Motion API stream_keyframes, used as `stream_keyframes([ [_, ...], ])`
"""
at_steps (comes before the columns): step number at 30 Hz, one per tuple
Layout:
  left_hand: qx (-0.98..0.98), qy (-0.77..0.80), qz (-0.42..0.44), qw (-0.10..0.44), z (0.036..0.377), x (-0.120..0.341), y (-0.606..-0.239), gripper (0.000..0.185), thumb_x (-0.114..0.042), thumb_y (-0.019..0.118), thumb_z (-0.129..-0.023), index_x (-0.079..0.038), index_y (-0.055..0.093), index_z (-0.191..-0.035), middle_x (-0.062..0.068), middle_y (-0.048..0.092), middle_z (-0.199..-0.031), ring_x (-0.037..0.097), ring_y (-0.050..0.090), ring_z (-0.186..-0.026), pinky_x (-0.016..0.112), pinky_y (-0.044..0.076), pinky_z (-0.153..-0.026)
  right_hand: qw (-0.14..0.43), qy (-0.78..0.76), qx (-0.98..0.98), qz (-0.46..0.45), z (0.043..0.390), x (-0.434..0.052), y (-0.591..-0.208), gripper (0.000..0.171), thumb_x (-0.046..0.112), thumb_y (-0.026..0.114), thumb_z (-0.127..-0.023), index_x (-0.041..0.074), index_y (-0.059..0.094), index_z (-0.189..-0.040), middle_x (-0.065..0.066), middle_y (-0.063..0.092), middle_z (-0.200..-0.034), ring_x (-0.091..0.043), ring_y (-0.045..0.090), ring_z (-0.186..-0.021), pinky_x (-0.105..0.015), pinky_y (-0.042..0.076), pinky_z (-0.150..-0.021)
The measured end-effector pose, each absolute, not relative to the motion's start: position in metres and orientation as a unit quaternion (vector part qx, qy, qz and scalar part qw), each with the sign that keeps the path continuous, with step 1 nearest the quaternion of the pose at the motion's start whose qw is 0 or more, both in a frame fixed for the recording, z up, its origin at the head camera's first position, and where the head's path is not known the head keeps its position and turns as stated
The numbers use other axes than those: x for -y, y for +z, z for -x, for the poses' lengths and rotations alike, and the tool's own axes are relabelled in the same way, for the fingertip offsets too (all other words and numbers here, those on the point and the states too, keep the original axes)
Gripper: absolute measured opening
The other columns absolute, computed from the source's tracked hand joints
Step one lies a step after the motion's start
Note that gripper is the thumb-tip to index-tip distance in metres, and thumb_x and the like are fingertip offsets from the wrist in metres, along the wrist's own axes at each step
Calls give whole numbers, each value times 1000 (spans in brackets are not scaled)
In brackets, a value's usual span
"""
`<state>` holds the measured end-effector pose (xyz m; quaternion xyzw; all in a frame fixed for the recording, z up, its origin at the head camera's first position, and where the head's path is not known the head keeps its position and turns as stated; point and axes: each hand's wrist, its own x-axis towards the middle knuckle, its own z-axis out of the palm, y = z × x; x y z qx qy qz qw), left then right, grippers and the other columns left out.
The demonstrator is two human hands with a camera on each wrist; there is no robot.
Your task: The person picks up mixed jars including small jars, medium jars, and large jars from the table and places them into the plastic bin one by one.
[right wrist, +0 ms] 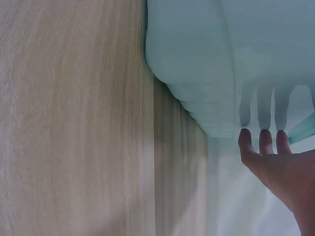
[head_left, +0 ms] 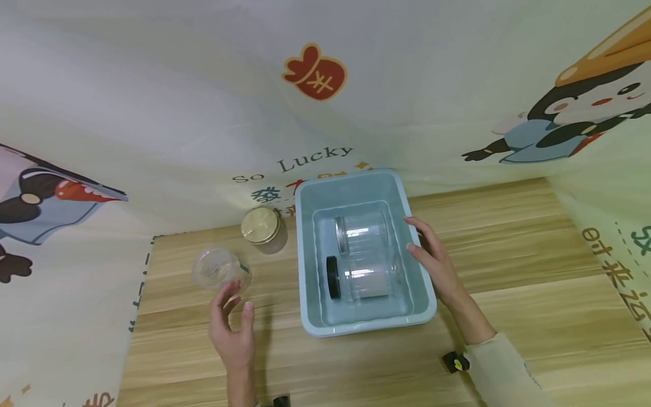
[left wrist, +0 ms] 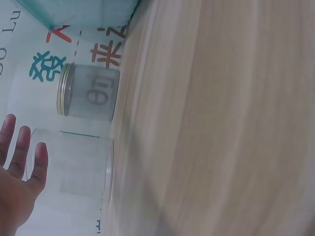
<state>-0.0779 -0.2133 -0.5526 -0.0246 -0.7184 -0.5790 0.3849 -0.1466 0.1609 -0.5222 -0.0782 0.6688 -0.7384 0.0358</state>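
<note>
My left hand [head_left: 235, 334] is held at the near side of a clear lidless jar [head_left: 216, 270], fingers apart and loosely bent, fingertips overlapping the jar in the head view. In the left wrist view the fingers [left wrist: 39, 164] are spread in front of the clear wall. My right hand [head_left: 438, 267] is at the right rim of a blue-grey plastic tub [head_left: 363, 329], thumb and index fingertip at the edge. Three other fingertips touch its outer wall in the right wrist view. Inside lie two clear jars on their sides, a silver-lidded jar [head_left: 365, 230] and a black-lidded jar [head_left: 367, 274].
A jar with a gold lid [head_left: 260, 225] stands upright between the lidless jar and the tub, near the back of the wood-grain table [head_left: 488, 249]. A printed cloth [head_left: 203, 102] hangs behind the table and at its sides.
</note>
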Motion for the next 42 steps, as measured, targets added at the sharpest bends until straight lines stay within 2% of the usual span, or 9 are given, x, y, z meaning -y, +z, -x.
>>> stream_keyframes([
  [12, 731, -565, 24, 382, 73, 202, -522, 43, 14, 61, -78, 23, 53, -119, 42, 58, -108, 31, 59, -107, 31, 48, -89, 38, -752, -654, 72, 144, -162, -525, 47, 14, 48, -104, 14, 40, -150, -22, 36, -145, -37, 44, -121, -36, 53, -85],
  [25, 734, -565, 33, 377, 78, 204, -518, 42, 13, 61, -79, 23, 53, -119, 42, 58, -110, 29, 59, -110, 30, 48, -90, 43, -760, -645, 69, 144, -162, -526, 46, 15, 46, -104, 16, 39, -150, -18, 36, -147, -37, 43, -121, -38, 54, -85],
  [32, 732, -566, 39, 377, 78, 209, -517, 43, 12, 63, -79, 22, 54, -120, 41, 58, -112, 31, 58, -111, 29, 49, -91, 41, -760, -645, 70, 144, -159, -526, 46, 15, 46, -104, 14, 40, -150, -22, 36, -145, -38, 44, -119, -41, 54, -84],
  [38, 734, -566, 32, 374, 79, 213, -514, 43, 12, 63, -80, 22, 54, -121, 40, 57, -117, 32, 57, -115, 35, 47, -96, 39, -763, -642, 64, 144, -159, -525, 46, 16, 46, -104, 15, 40, -150, -20, 35, -147, -37, 42, -121, -37, 53, -85],
  [42, 742, -554, 21, 376, 78, 215, -513, 42, 12, 63, -79, 21, 55, -120, 39, 58, -118, 30, 58, -115, 33, 45, -100, 38, -761, -645, 62, 144, -159, -525, 46, 16, 46, -104, 16, 40, -150, -18, 35, -149, -35, 42, -122, -36, 52, -86],
])
